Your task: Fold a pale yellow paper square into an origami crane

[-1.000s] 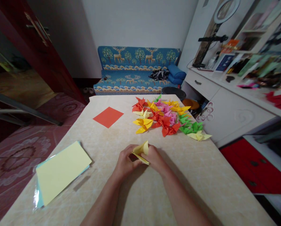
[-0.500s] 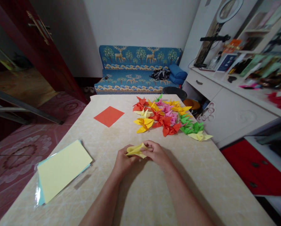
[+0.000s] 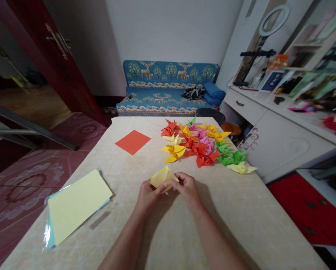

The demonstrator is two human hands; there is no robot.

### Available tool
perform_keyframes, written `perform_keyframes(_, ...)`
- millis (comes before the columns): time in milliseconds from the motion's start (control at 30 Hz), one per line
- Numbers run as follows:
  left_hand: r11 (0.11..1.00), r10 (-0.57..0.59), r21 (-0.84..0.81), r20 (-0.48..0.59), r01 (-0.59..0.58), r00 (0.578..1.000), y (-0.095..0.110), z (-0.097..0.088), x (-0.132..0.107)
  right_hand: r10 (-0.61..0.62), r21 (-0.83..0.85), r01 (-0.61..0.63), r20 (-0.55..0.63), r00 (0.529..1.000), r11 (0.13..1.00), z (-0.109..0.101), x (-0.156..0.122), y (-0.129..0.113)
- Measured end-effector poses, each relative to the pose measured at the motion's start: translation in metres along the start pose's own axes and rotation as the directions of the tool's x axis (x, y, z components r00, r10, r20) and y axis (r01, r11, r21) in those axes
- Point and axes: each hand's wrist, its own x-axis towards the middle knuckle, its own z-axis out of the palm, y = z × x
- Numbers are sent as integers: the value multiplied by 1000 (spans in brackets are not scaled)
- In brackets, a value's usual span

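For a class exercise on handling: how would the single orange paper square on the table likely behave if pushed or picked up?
The orange paper square lies flat and thin on the table, so it is probably very light and floppy. It would likely slide when pushed, and its flush edges look hard to lift.

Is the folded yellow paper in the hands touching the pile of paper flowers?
Apart. The head view shows bare table between the folded yellow paper and the nearest flower of the pile.

Table fills frame centre. Paper stack lower left. Single sheet upper centre-left. Folded pieces pile upper centre-right. Sofa behind table.
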Motion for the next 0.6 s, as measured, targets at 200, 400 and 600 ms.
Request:
perform_keyframes(200,998,-45,-35,-8,45,999,3,-1,-2,18,75,-16,-28,999,997,-2,-3,0)
perform_keyframes(400,996,-64,-65,70,68,996,7,3,-7,39,93,-36,-21,999,995,1,-6,-2)
perform_keyframes(600,995,-43,-89,133,55,990,1,2,-4,-7,44,10,-68,998,999,0,-7,2)
